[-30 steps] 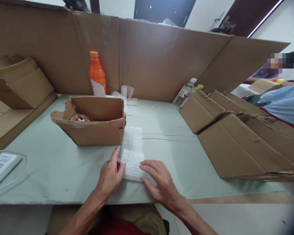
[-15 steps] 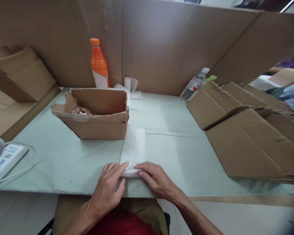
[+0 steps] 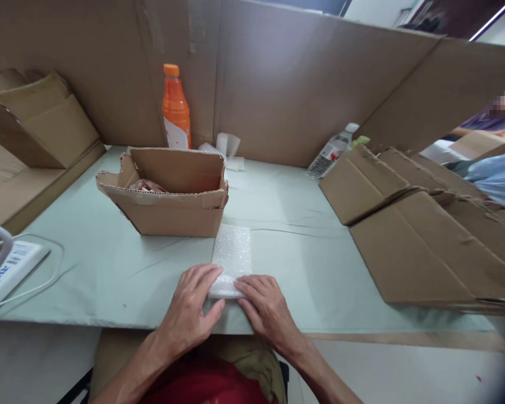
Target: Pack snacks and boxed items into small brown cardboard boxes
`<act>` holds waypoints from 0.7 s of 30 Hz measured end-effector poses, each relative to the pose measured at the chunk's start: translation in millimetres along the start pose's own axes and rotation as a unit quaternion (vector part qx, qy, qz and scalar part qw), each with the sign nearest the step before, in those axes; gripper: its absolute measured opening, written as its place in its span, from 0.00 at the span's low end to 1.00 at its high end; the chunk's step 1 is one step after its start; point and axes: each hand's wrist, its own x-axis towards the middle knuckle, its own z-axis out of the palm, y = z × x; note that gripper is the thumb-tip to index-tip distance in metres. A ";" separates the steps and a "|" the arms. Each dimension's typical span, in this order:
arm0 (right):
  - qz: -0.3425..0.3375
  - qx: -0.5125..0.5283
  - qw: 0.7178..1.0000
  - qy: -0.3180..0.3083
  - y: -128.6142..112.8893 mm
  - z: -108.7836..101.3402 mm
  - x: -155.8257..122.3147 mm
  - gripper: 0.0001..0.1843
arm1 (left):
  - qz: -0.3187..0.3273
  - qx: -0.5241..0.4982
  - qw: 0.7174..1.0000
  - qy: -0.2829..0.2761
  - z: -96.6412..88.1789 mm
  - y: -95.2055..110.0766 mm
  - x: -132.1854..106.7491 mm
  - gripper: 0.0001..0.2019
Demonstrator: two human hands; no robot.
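A strip of clear bubble wrap (image 3: 233, 247) lies on the pale green table cover, its near end folded over into a thick flat roll. My left hand (image 3: 193, 303) grips the left end of this fold, fingers over the top and thumb at the near edge. At the right end, my right hand (image 3: 265, 306) has its fingers curled over the fold and its thumb against the near side. Whether something is wrapped inside the fold, I cannot tell. Just behind and left of the strip stands an open cardboard box (image 3: 180, 216) with a reddish item in plastic (image 3: 146, 185) inside.
An orange bottle (image 3: 177, 109) and crumpled white tissue (image 3: 227, 145) stand at the back by a cardboard wall (image 3: 298, 84). A clear bottle (image 3: 332, 150) leans beside cardboard boxes (image 3: 421, 241) on the right. A white power strip (image 3: 14, 266) with a cable lies left. Another person's sleeve (image 3: 499, 177) shows far right.
My fingers have shifted over the fold, and the right fingers now lie further across its top. My left thumb has moved closer to the near edge. The view has shifted slightly.
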 end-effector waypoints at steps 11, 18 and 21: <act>-0.019 -0.046 0.998 0.047 -7.4 -8.0 -12.2 0.18 | -0.078 0.029 0.997 -0.007 8.9 -12.3 5.9 0.21; 0.007 0.028 1.000 0.011 -5.6 -0.8 -0.9 0.13 | -0.009 -0.041 0.999 0.002 -0.1 -4.3 -8.5 0.23; 0.069 0.130 0.988 -0.042 -6.7 -9.5 -2.9 0.13 | -0.062 -0.071 0.995 -0.014 -6.8 -0.4 -14.5 0.23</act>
